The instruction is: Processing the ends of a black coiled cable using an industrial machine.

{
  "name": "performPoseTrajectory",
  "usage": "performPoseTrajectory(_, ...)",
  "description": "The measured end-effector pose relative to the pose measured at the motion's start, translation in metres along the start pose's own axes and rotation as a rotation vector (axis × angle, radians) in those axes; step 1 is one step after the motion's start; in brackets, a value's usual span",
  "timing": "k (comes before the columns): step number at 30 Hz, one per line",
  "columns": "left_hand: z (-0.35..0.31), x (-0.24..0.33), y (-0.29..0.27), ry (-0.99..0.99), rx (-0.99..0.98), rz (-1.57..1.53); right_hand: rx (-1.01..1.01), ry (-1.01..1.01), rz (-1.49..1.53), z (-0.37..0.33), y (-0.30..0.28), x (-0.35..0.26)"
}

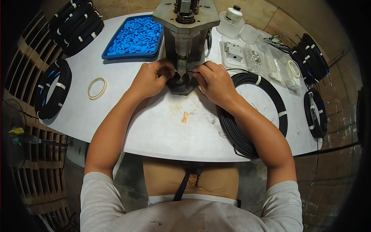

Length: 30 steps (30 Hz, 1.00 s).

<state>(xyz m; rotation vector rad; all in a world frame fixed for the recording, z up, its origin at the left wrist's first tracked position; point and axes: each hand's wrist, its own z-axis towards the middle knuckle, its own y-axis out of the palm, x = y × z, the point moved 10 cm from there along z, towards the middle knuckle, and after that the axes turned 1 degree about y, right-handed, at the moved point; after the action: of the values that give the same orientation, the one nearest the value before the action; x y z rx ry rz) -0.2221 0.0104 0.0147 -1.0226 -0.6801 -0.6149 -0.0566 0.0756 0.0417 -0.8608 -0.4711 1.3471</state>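
Observation:
Both my hands work at the base of a metal bench press (166,17), one on each side of its vertical ram (183,44). My left hand (151,79) is closed, with thumb and fingers pinched at the ram's left; what they hold is too small and dark to make out. On the other side my right hand (214,79) pinches a thin black cable, whose end points toward the ram's tip. This cable seems to run from the black cable coil (283,120), which lies flat partly under my right forearm.
Blue pieces (135,36) fill a tray (131,57) behind my left hand. A tape roll (92,97) and cable coils (65,77) lie left. At right are a clear tray with a metal block (234,50) and bagged parts (254,62), a white bottle (233,15) and more coils (309,58).

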Motion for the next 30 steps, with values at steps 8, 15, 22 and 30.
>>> performPoseTrajectory(8,-0.0001,-0.0004,-0.0010,0.002,0.011,0.029,0.004,0.003,-0.003,0.0004,-0.0006,-0.0002)
performPoseTrajectory(15,-0.0003,-0.0033,0.0006,-0.023,0.010,0.001,-0.003,0.018,0.002,0.0004,-0.0007,0.0006)
performPoseTrajectory(22,-0.0004,-0.0020,0.0015,-0.048,-0.004,0.006,-0.006,0.024,-0.001,0.0003,-0.0025,-0.0006)
performPoseTrajectory(30,0.0007,-0.0004,0.0008,-0.019,-0.009,0.016,-0.010,0.029,0.030,0.0024,0.0003,-0.0006)
